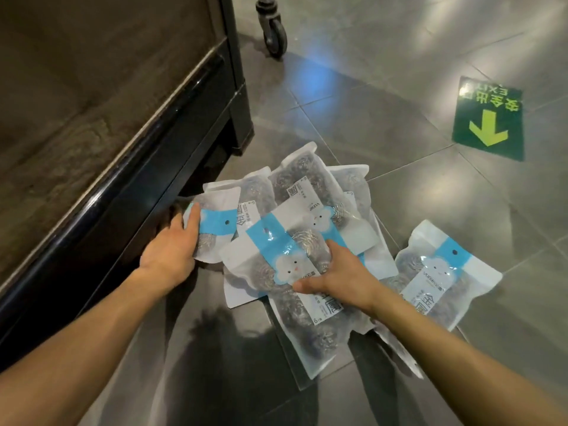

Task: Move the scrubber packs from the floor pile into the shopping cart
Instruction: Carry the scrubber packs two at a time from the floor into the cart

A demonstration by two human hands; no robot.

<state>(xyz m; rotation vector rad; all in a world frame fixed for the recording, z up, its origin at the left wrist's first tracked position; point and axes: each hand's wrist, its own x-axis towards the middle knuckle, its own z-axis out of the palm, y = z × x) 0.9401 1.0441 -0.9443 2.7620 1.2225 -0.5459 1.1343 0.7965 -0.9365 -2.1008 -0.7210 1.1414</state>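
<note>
Scrubber packs (pixel 307 229) heaped on grey floor tiles (pixel 384 103), overlapping at mixed angles just beside a dark shelf base (pixel 129 186) at left. Translucent white pouches, each with a blue header band, a cloud-face print and coiled steel scourers showing through. Left hand (pixel 172 247) at the pile's left edge, fingers extended along the blue header of the leftmost pack (pixel 215 222), touching its side; thumb hidden, so whether closed round the pack cannot be told. Right hand (pixel 335 272) on top of the pile's middle, fingers curled over the topmost pack (pixel 276 256) and thumb pressed across its front below the cloud print, clamped on that pack. Beneath it, a longer pack (pixel 310 327) reaching toward the camera, label characters and a "6" legible. One single pack (pixel 442 278) lying flat to the right, slightly apart from the heap, header pointing up and right. Green floor sign (pixel 488 118) with a yellow-green arrow well apart at upper right. Black caster wheel (pixel 275 35) on a post near the top edge, past the shelf corner. Both forearms bare, reaching in from the bottom of the head view; dark reflection on the glossy tiles between them.
</note>
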